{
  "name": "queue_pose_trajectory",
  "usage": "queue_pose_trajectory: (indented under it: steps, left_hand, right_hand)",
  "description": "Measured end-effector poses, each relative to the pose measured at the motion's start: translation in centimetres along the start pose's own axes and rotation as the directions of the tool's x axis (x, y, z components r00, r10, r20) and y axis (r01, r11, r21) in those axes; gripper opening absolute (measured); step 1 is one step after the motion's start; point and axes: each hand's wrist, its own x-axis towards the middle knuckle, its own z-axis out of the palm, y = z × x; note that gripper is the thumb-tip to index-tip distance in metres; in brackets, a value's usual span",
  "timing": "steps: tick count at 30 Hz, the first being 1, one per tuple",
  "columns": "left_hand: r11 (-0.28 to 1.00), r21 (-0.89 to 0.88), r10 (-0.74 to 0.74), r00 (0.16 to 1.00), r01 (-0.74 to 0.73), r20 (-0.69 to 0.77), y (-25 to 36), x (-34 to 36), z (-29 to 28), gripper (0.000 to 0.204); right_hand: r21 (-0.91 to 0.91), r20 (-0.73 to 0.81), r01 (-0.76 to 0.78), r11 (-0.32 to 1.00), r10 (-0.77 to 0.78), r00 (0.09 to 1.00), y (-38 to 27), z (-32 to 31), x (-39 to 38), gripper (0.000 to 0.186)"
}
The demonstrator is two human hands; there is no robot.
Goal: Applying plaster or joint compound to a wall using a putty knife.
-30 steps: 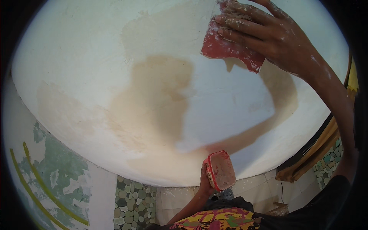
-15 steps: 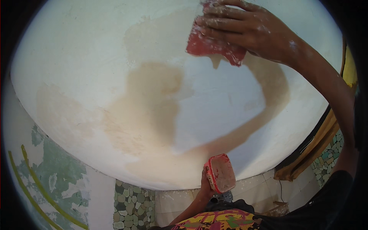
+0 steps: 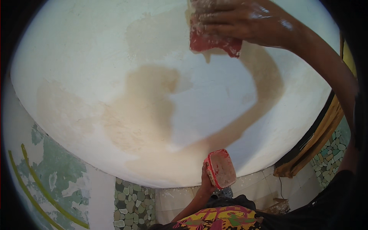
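My right hand (image 3: 241, 21), streaked with white, presses a red putty spreader (image 3: 214, 42) against the white wall (image 3: 214, 96) at the top of the view. The spreader is a flat piece with an uneven lower edge and pale smears, and my fingers lie across it. Low in the middle, my left hand (image 3: 206, 180) grips a red-rimmed plastic tub (image 3: 223, 168) by its side. Pale putty coats the inside of the tub. Part of my left hand is hidden behind it.
Brown cloth-like material (image 3: 318, 142) hangs along the right edge of the wall. Two yellow-green tubes (image 3: 46, 191) run over peeling green paint at lower left. Pebble-patterned tiles (image 3: 134, 203) and pale floor tiles (image 3: 172, 203) lie below. Shadows of me fall on the wall.
My right hand and the spreader have moved slightly up along the wall, and the spreader has turned a little. My left hand with the tub has barely shifted.
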Motion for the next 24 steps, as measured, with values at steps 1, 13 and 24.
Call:
queue_pose_trajectory:
  steps: [1,13,24]
  left_hand:
    - [1.000,0.014,-0.001,1.000,0.001,-0.010,-0.2,0.2,0.2,0.082]
    - [0.991,0.086,0.121,0.975,-0.107,-0.186,-1.5,0.1,-0.1,0.080]
    - [0.995,-0.031,0.098,0.994,-0.100,-0.056,-2.6,-0.5,-1.1,0.078]
  right_hand:
    - [-0.007,0.014,-0.004,1.000,0.004,1.000,0.2,1.2,-0.3,0.050]
    - [0.159,-0.342,-0.015,0.987,0.069,0.937,-1.2,6.7,-2.6,0.051]
    - [0.005,-0.255,-0.116,0.993,0.113,0.960,0.1,5.1,-8.3,0.049]
